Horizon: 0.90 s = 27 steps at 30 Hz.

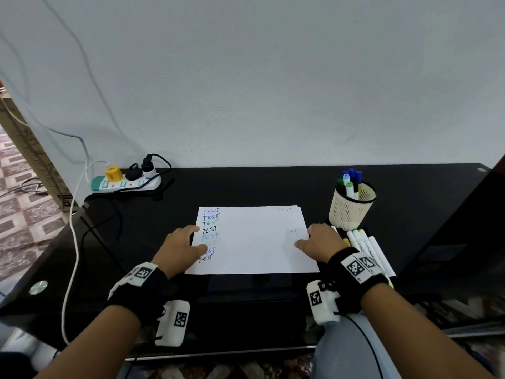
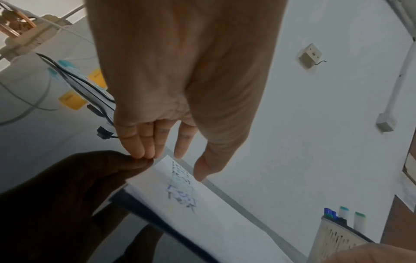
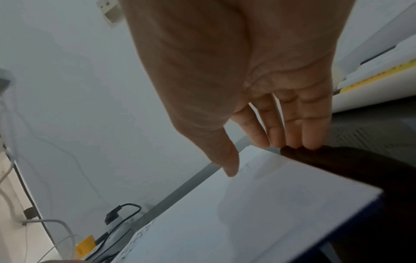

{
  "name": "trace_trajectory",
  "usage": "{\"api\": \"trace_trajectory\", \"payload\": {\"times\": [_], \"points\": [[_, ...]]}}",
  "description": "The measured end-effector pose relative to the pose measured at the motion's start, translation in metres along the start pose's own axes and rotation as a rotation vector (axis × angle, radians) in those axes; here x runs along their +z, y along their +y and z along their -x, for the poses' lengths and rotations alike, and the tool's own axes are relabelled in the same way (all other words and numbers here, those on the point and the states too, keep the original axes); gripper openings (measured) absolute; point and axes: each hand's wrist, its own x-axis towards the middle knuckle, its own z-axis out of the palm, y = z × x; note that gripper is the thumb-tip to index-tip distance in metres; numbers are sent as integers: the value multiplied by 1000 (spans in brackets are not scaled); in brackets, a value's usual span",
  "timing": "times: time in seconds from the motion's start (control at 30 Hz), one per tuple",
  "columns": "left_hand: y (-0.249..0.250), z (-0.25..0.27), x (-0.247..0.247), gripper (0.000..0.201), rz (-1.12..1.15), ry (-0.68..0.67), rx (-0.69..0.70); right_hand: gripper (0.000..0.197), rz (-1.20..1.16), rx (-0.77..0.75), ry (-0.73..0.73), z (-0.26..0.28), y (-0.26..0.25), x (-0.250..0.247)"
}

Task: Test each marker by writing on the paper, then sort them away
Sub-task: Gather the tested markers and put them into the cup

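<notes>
Head view: paper [image 1: 254, 242] lies flat mid-table [image 1: 246, 184], eight "TEST" lines down its left edge. Several markers stand in the cup [image 1: 351, 206]; white markers [image 1: 366, 242] lie beside it, likely untested. Left hand [image 1: 180, 247] and right hand [image 1: 322, 242] flank the sheet.

Left wrist: fingers [image 2: 144, 142] straight, tips on table, holding nothing.

Right wrist: fingers [image 3: 292, 124] straight, empty, at the sheet's right edge; the lying markers sit close alongside.
</notes>
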Motion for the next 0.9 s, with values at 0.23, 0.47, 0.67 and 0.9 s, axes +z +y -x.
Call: {"api": "trace_trajectory", "payload": {"times": [0.23,0.47,0.67,0.9], "points": [[8,-9,7,55,2,-34,21,46,-94,19,-21,-3,-1,-9],[9,-10,8,53,2,-26,56,61,-116,-18,-34,-2,6,-9],[-11,4,-5,74,-112,-106,168,85,-11,-141,-110,14,23,-9],[-25,15,-7,64,-272,-148,318,68,38,-206,-83,32,32,2]]}}
